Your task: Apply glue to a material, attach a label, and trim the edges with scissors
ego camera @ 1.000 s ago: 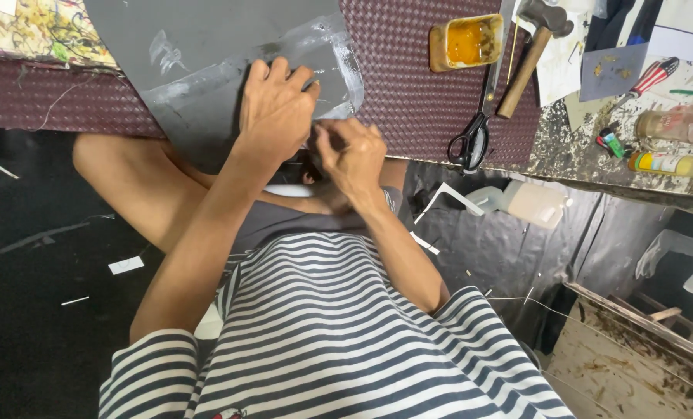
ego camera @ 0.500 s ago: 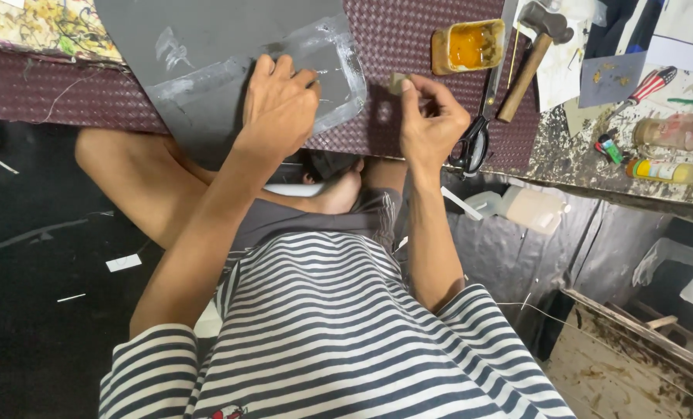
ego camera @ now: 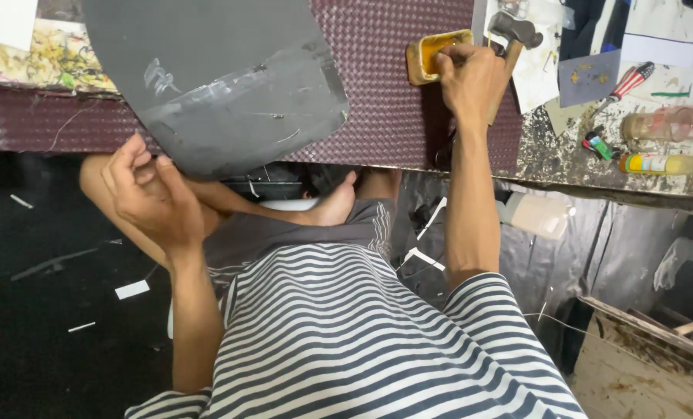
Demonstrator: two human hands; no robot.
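My left hand (ego camera: 148,194) hangs open with its fingers apart, just below the table's front edge and above my bent knee. It holds nothing and is clear of the dark grey sheet (ego camera: 214,85), which lies on a maroon woven mat (ego camera: 385,101). The sheet's rounded corner overhangs the edge. My right hand (ego camera: 471,77) reaches to the right side of a small yellow tin of glue (ego camera: 430,54), fingers pinched on what looks like a thin stick; its tip is hidden.
A wooden-handled hammer (ego camera: 513,35) lies right behind my right hand. Further right on the stained bench are a red and white screwdriver (ego camera: 630,81), two lying bottles (ego camera: 665,143) and paper scraps. My bare foot (ego camera: 339,203) rests under the table edge.
My left hand has come off the grey sheet and dropped below the table edge. My right hand moved from near the sheet up and right to the yellow tin.
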